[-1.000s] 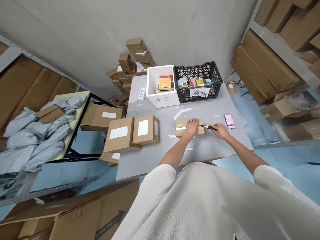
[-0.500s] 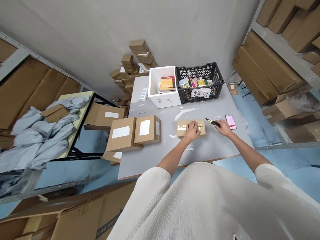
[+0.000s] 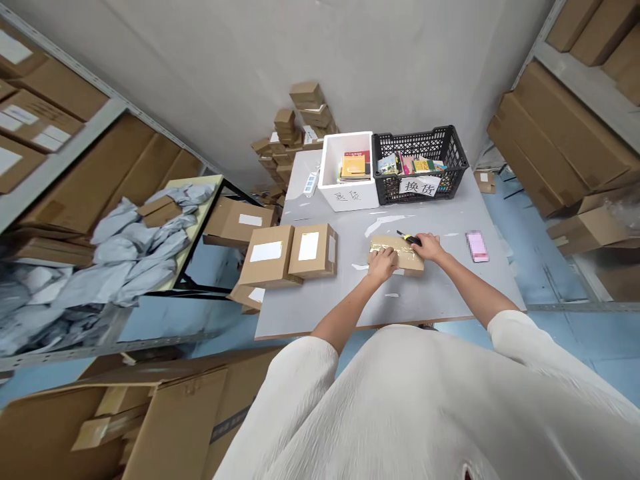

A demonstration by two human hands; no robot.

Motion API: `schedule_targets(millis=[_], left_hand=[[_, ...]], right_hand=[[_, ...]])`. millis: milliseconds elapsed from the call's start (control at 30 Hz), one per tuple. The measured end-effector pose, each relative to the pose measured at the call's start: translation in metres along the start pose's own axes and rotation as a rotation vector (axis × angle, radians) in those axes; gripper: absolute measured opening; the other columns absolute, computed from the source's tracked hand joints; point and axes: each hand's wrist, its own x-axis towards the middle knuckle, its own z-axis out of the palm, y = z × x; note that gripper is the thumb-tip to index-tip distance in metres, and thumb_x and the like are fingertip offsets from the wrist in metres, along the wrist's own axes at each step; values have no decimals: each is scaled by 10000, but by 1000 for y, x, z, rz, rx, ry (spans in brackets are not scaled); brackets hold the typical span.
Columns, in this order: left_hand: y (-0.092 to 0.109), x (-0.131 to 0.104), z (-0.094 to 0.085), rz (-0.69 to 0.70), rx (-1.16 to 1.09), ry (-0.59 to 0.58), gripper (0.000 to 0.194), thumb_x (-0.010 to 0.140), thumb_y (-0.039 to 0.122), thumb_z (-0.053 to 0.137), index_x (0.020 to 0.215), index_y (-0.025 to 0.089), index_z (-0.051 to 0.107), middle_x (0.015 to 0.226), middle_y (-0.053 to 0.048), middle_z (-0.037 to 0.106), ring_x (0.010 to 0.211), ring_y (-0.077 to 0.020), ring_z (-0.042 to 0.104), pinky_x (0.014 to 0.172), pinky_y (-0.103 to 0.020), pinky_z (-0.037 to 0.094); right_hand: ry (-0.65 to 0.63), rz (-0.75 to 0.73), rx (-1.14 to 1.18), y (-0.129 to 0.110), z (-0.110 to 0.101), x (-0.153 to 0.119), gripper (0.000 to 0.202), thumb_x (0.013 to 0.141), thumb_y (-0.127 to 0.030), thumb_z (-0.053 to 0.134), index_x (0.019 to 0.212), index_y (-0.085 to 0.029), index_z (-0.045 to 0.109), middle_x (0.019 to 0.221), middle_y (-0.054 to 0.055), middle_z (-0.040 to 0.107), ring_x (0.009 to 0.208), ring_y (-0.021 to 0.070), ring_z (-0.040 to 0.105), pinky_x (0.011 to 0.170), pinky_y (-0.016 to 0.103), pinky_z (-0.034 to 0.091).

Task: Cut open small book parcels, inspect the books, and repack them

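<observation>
A small cardboard box (image 3: pixel 407 257) with shiny clear tape across its top lies on the grey table (image 3: pixel 345 303) in front of me. My left hand (image 3: pixel 383 264) presses on its left part, fingers bent and closed over the top. In my right hand (image 3: pixel 428 247) is a black and yellow utility knife (image 3: pixel 411 239), gripped by its handle. Its blade points left, over the far right part of the box top. Whether the blade touches the tape, I cannot tell.
Two labelled cartons (image 3: pixel 267 267) (image 3: pixel 313 267) stand on the table's left side. At the back are a white foam bin (image 3: pixel 350 199) and a black plastic crate (image 3: pixel 453 170), both holding books. A phone (image 3: pixel 477 247) lies on the right. Grey parcels (image 3: pixel 150 237) cover a side table.
My right hand has brought the knife left, from beside the box to over its top. The left hand's fingers have bent more on the box. The view has shifted left.
</observation>
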Motion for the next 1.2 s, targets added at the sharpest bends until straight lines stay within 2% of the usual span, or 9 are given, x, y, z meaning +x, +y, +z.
schedule_targets(millis=[200, 400, 533, 667, 833, 933, 1000, 1100, 1200], left_hand=[[-10, 5, -8, -179, 6, -41, 276, 1086, 277, 555, 1339, 223, 648, 1334, -158, 687, 1249, -336, 651, 1030, -433, 457], [-15, 14, -14, -199, -37, -109, 368, 1014, 65, 482, 1301, 221, 653, 1187, -123, 765, 1076, -295, 723, 929, -374, 482], [-13, 13, -15, -232, -98, -75, 315, 1056, 141, 440, 1255, 229, 668, 1191, -137, 754, 1099, -301, 716, 968, -396, 497], [7, 21, -13, -370, -183, 58, 320, 1067, 295, 471, 1321, 233, 656, 1522, -170, 613, 1401, -342, 573, 1122, -457, 462], [60, 41, 4, -486, -286, 50, 904, 958, 651, 612, 1688, 201, 325, 1744, -222, 391, 1604, -418, 363, 1268, -536, 343], [77, 46, 16, -461, -228, -46, 1135, 865, 653, 718, 1742, 161, 191, 1841, -243, 159, 1702, -441, 147, 1344, -588, 199], [72, 45, 20, -391, -180, -123, 1184, 835, 559, 770, 1757, 163, 141, 1859, -231, 73, 1721, -434, 70, 1359, -613, 146], [45, 43, 18, -164, -119, -252, 1251, 773, 379, 836, 1767, 214, 93, 1872, -189, 14, 1735, -398, -3, 1367, -626, 119], [12, 40, 9, 34, -101, -326, 1268, 743, 230, 820, 1761, 263, 65, 1870, -187, 50, 1739, -371, 18, 1362, -646, 116]], right_hand=[[-17, 140, 127, 18, 1, -28, 405, 1031, -421, 566, 1336, -189, 698, 1322, 149, 779, 1222, 331, 694, 1017, 387, 479], [-22, 171, 281, 12, 18, -58, 377, 1007, -470, 626, 1286, -227, 701, 1185, 110, 804, 1096, 291, 734, 856, 321, 521], [-19, 141, 384, 8, 29, -66, 336, 976, -487, 639, 1195, -240, 706, 1048, 64, 800, 971, 266, 733, 815, 326, 527], [47, 146, 486, 16, 28, -55, 296, 947, -467, 649, 1137, -244, 693, 1071, 54, 794, 944, 248, 723, 843, 342, 554], [163, 134, 485, 30, 14, -17, 273, 932, -425, 650, 1125, -235, 684, 1223, 91, 779, 977, 250, 708, 943, 398, 569], [167, 94, 457, 32, 10, 3, 277, 918, -418, 659, 1124, -234, 681, 1238, 103, 762, 1035, 268, 700, 1001, 430, 561], [182, 46, 450, 32, 12, 10, 273, 905, -411, 670, 1114, -236, 680, 1247, 105, 750, 1124, 286, 686, 1061, 449, 539], [184, 19, 467, 31, 17, 11, 253, 888, -399, 689, 1088, -245, 669, 1229, 89, 752, 1189, 290, 669, 1096, 445, 514], [109, 82, 516, 29, 20, 5, 244, 896, -411, 685, 1077, -254, 638, 1180, 55, 770, 1114, 252, 693, 1037, 397, 537]])
